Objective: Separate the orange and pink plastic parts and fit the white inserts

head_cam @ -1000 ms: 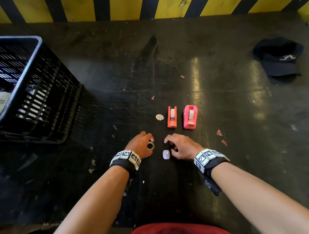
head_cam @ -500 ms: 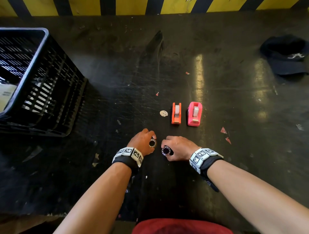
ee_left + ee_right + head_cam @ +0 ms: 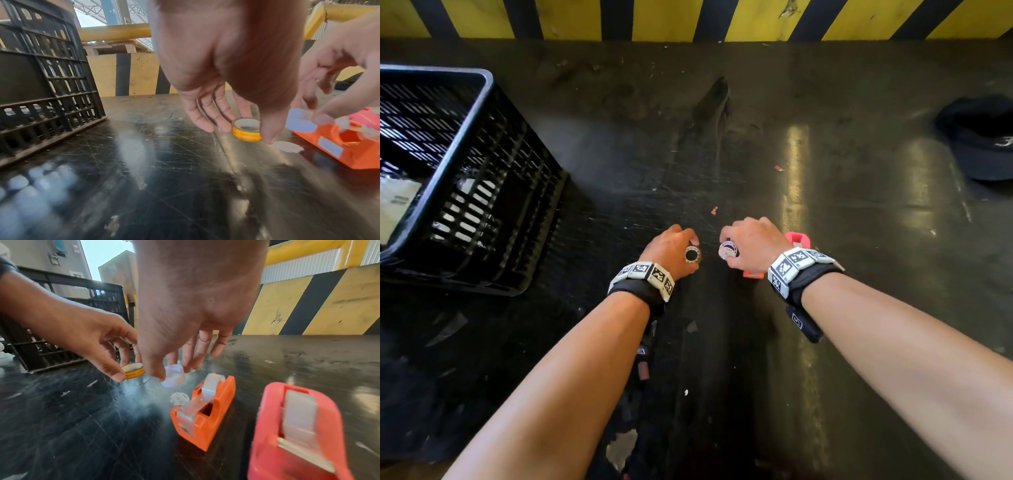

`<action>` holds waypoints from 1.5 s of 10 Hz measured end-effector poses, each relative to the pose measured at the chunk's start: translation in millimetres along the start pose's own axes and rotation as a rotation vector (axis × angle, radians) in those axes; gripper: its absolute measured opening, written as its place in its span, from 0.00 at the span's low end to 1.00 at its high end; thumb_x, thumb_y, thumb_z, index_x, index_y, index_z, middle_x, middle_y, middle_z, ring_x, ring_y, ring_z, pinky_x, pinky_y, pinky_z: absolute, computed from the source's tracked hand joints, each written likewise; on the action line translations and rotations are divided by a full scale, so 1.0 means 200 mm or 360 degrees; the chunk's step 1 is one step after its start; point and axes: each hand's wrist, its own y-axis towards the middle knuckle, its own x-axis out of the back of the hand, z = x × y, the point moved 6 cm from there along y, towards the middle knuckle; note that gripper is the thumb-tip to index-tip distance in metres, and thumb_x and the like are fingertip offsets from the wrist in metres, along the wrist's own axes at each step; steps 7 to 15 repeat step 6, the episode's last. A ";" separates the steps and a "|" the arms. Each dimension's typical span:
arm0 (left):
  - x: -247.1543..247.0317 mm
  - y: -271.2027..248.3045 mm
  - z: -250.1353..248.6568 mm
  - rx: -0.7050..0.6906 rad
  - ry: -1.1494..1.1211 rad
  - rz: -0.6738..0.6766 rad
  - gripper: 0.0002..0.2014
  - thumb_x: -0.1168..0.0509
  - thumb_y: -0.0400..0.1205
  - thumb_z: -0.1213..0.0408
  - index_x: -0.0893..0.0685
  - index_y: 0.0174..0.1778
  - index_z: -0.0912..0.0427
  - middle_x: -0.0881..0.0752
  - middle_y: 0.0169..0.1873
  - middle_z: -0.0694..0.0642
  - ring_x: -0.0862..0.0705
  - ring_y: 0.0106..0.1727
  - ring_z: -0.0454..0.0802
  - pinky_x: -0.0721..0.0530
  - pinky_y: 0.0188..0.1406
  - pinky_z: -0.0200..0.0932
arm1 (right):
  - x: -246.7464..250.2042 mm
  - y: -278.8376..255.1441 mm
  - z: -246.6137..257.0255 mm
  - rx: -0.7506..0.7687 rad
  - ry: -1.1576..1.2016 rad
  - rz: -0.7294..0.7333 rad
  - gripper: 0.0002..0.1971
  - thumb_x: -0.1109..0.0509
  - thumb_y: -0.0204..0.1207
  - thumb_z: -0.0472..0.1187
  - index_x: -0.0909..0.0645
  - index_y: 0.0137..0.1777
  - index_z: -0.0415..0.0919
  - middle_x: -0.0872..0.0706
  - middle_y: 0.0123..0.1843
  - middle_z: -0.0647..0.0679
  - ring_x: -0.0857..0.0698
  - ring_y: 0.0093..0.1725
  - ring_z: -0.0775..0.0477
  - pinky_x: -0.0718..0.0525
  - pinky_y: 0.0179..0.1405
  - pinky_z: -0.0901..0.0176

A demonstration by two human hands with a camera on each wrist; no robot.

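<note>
My left hand pinches a small yellow tape roll between thumb and fingers, just above the black table. Close beside it, my right hand pinches a white round insert, also off the surface. Roll and insert are a small gap apart. The orange dispenser and the pink dispenser stand side by side under and right of my right hand, each with pale tape over its top. In the head view only slivers of the pink dispenser and the orange dispenser show.
A small white ribbed disc lies on the table against the orange dispenser's left side. A black slatted crate stands at the left. A dark cap lies far right. A yellow-and-black striped wall bounds the far edge.
The white insert lay on the table between my hands; my right hand picked it up. Both hands then moved forward, and the right hand now covers most of both dispensers.
</note>
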 end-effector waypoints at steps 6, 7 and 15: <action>-0.10 0.17 0.10 0.0169 0.0100 0.0072 0.32 0.21 0.76 0.49 0.24 0.74 0.47 0.19 0.68 0.55 0.16 0.69 0.57 0.16 0.69 0.63 | -0.12 0.13 0.02 -0.0001 0.0006 0.0100 0.23 0.27 0.77 0.56 0.18 0.70 0.51 0.12 0.61 0.50 0.16 0.61 0.43 0.24 0.62 0.43; -0.10 0.17 0.10 0.0169 0.0100 0.0072 0.32 0.21 0.76 0.49 0.24 0.74 0.47 0.19 0.68 0.55 0.16 0.69 0.57 0.16 0.69 0.63 | -0.12 0.13 0.02 -0.0001 0.0006 0.0100 0.23 0.27 0.77 0.56 0.18 0.70 0.51 0.12 0.61 0.50 0.16 0.61 0.43 0.24 0.62 0.43; -0.10 0.17 0.10 0.0169 0.0100 0.0072 0.32 0.21 0.76 0.49 0.24 0.74 0.47 0.19 0.68 0.55 0.16 0.69 0.57 0.16 0.69 0.63 | -0.12 0.13 0.02 -0.0001 0.0006 0.0100 0.23 0.27 0.77 0.56 0.18 0.70 0.51 0.12 0.61 0.50 0.16 0.61 0.43 0.24 0.62 0.43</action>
